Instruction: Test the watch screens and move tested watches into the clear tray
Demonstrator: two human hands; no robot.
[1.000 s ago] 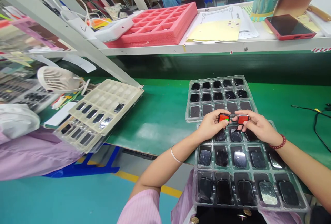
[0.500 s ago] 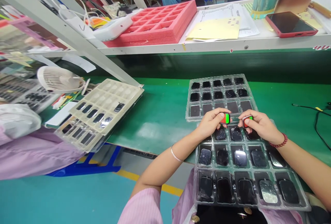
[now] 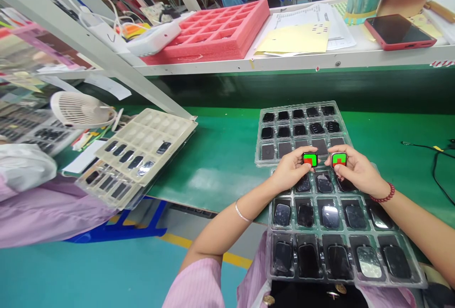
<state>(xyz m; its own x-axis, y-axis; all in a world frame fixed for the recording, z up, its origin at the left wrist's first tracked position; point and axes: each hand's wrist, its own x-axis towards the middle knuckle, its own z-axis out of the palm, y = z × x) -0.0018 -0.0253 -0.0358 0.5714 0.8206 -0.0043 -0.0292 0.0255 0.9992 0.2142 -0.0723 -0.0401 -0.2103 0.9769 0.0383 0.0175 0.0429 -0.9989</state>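
Note:
Pinched in my left hand [image 3: 293,168] is a small smartwatch [image 3: 310,157] with a lit green and red screen. A second smartwatch [image 3: 339,157], its screen also green and red, is held in my right hand [image 3: 355,168], thumb on the glass. The two watches face up side by side, a little apart. Beneath my hands lies a clear plastic tray [image 3: 318,233] whose pockets hold several dark watch-sized pieces [image 3: 339,261]. Beyond it, another clear tray [image 3: 259,149] holds black pieces in its two far rows; the pockets of its near row look flat and grey.
Stacked cream trays [image 3: 177,130] overhang the bench edge at left, near a white fan [image 3: 83,109] and a co-worker's sleeve [image 3: 60,211]. On the shelf above are a pink foam tray [image 3: 213,54], papers [image 3: 295,40] and a phone [image 3: 400,31]. A black cable [image 3: 433,166] lies at right.
Both screens have gone from mostly red to green with red at the lower part. My right hand tilted its watch, then turned it level again. Both hands stay over the tray.

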